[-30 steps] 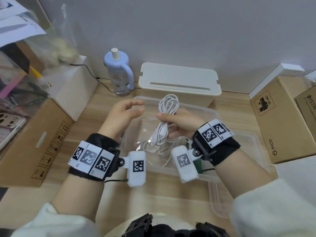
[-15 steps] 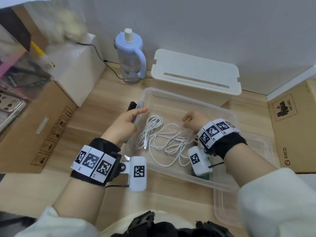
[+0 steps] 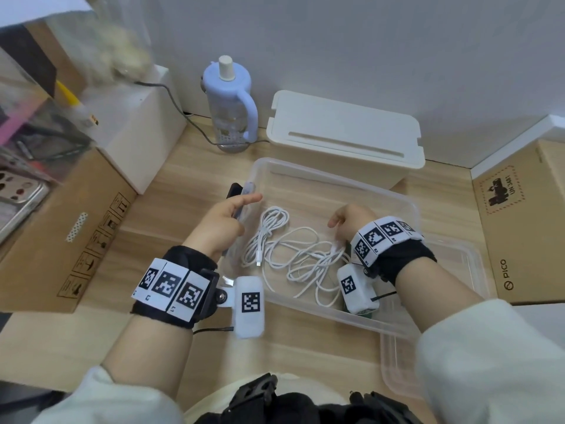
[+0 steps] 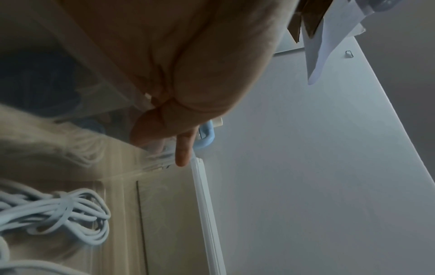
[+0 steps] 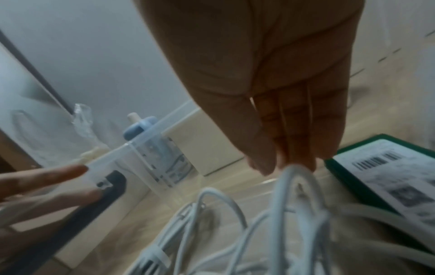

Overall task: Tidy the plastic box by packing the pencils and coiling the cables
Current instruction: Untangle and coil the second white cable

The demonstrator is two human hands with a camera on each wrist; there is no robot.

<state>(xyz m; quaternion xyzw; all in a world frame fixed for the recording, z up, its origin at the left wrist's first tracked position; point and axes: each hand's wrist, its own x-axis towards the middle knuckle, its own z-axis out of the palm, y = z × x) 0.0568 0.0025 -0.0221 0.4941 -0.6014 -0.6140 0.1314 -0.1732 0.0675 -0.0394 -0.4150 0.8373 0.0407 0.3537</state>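
A clear plastic box [image 3: 336,175] sits on the wooden table. Inside it at the left lies a coiled white cable bundle [image 3: 270,228] [image 4: 65,214]. A loose white cable [image 3: 305,264] [image 5: 301,186] sprawls beside the bundle. My left hand [image 3: 226,215] rests with straight fingers [image 5: 70,171] against the box's left wall. My right hand [image 3: 351,217] [image 5: 282,163] reaches down inside the box, fingers straight, the tips touching a raised loop of the loose cable. A green-edged pack with a barcode label [image 5: 388,176] lies in the box under my right wrist. No pencils are in view.
A dark flat object [image 3: 234,191] stands just outside the box's left wall. A blue bottle [image 3: 229,96] and a white lidded box [image 3: 345,133] stand behind. Cardboard boxes [image 3: 61,224] [image 3: 526,215] flank both sides. A clear lid [image 3: 397,362] lies under the box's near right corner.
My right hand held the coiled bundle above the box; the bundle now lies inside and the hand has dropped to the loose cable. My left hand moved from mid-air to the box wall.
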